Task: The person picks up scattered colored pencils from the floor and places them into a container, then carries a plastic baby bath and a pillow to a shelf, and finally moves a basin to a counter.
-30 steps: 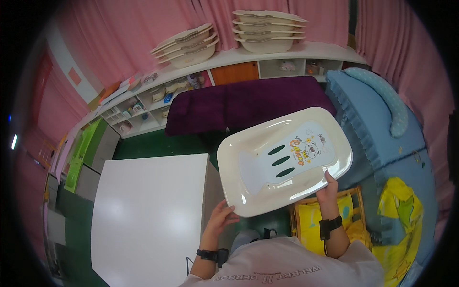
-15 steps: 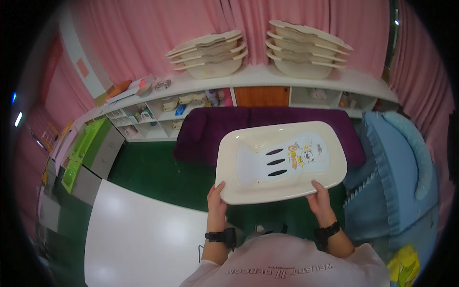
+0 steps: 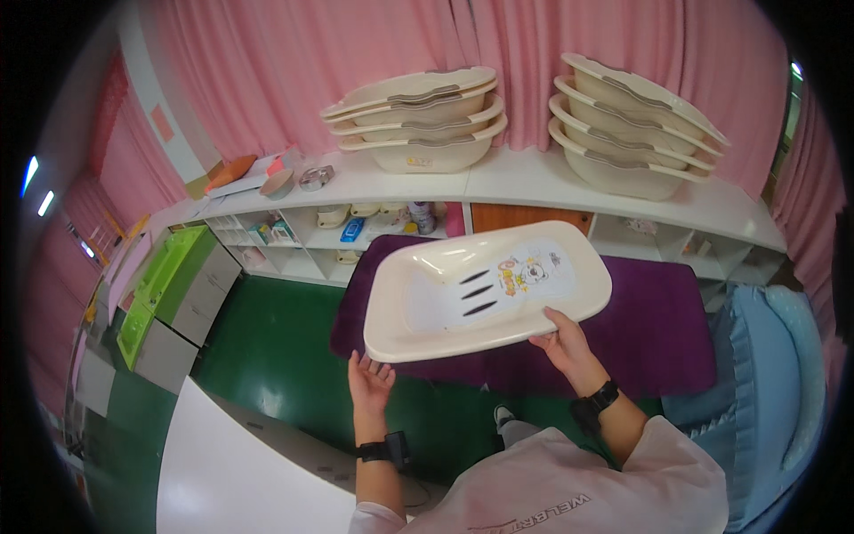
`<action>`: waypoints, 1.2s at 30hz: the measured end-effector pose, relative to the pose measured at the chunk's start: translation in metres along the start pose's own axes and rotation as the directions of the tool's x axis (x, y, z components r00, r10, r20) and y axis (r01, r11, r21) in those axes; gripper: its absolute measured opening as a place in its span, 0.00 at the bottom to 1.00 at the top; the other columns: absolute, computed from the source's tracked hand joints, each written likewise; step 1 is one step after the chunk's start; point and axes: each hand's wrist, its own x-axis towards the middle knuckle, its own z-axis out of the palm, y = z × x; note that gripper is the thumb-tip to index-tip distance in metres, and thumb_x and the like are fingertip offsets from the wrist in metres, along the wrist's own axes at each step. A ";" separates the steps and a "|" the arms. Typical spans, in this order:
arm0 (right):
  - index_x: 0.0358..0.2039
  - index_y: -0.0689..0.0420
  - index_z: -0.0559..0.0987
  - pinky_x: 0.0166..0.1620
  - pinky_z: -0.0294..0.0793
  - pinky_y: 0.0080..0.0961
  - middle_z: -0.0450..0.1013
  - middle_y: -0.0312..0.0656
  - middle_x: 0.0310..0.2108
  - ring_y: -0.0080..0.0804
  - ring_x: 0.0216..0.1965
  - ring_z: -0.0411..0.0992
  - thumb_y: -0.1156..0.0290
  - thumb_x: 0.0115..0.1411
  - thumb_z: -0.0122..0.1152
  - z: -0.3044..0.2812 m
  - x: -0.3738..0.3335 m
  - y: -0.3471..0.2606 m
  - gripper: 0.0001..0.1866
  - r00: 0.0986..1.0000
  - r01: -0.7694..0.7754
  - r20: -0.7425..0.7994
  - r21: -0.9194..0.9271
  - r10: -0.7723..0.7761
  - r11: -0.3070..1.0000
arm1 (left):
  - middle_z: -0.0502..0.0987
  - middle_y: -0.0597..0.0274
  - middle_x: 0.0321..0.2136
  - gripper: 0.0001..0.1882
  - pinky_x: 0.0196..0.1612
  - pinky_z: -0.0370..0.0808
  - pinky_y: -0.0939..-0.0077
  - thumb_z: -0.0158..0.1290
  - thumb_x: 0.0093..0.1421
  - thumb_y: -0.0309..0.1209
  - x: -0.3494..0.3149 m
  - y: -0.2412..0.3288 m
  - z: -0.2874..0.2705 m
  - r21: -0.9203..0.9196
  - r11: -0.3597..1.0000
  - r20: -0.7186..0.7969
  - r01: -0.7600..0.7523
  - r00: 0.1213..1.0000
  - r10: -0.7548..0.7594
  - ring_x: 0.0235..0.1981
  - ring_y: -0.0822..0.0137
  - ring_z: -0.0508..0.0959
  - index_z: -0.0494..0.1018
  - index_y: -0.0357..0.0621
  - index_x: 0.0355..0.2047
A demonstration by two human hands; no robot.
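A cream baby bathtub (image 3: 400,338) hangs in front of me above the purple couch, tilted down to the left, its inside facing up. Three dark slots and a bear print mark its pale inner face. On its near rim, right of the middle, my right hand (image 3: 564,345) is closed, thumb on top and fingers underneath. Just below the near left corner, my left hand (image 3: 371,384) is open with the palm up and fingers apart. Whether its fingertips touch the tub's underside I cannot tell.
Two stacks of cream bathtubs, a left stack (image 3: 427,158) and a right stack (image 3: 623,178), stand on the white shelf unit (image 3: 525,185) along the pink curtains. Below is the purple couch (image 3: 658,329). A white table (image 3: 213,463) lies left, blue frilled fabric (image 3: 756,356) right.
The bathtub has moved left and tilted, and the shelf and stacks look closer. My left hand has let go of the rim and opened under the corner; the right still grips.
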 end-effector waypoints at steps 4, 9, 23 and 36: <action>0.53 0.60 0.67 0.32 0.82 0.32 0.74 0.45 0.44 0.36 0.38 0.77 0.69 0.63 0.50 0.040 0.105 -0.038 0.19 0.991 0.014 0.136 0.025 -0.017 1.000 | 0.75 0.67 0.37 0.22 0.39 0.71 0.69 0.48 0.60 0.47 0.042 0.028 -0.005 -0.072 0.996 -0.067 -0.050 0.997 0.045 0.33 0.65 0.71 0.71 0.49 0.48; 0.54 0.56 0.66 0.32 0.82 0.33 0.72 0.43 0.49 0.36 0.43 0.75 0.69 0.62 0.53 0.129 0.232 -0.117 0.20 0.956 0.151 0.241 0.073 -0.164 0.986 | 0.75 0.67 0.37 0.17 0.35 0.71 0.70 0.49 0.60 0.41 0.075 0.040 -0.039 -0.185 0.978 -0.175 -0.098 0.982 0.066 0.31 0.67 0.72 0.72 0.47 0.45; 0.52 0.65 0.63 0.43 0.81 0.38 0.65 0.53 0.50 0.46 0.47 0.70 0.74 0.63 0.50 0.381 0.662 -0.227 0.18 0.812 0.498 0.286 0.116 -0.510 0.859 | 0.74 0.69 0.23 0.10 0.24 0.65 0.77 0.43 0.63 0.37 0.136 0.141 -0.257 -0.353 0.861 -0.708 -0.366 0.706 0.010 0.19 0.73 0.67 0.70 0.45 0.33; 0.50 0.63 0.65 0.44 0.82 0.39 0.63 0.52 0.51 0.48 0.49 0.67 0.78 0.60 0.53 0.413 0.843 -0.193 0.17 0.899 0.438 -0.023 -0.023 -0.438 0.899 | 0.77 0.66 0.25 0.13 0.33 0.70 0.66 0.45 0.60 0.40 0.202 0.272 -0.290 -0.146 0.928 -0.740 -0.342 0.660 0.127 0.28 0.65 0.73 0.73 0.47 0.26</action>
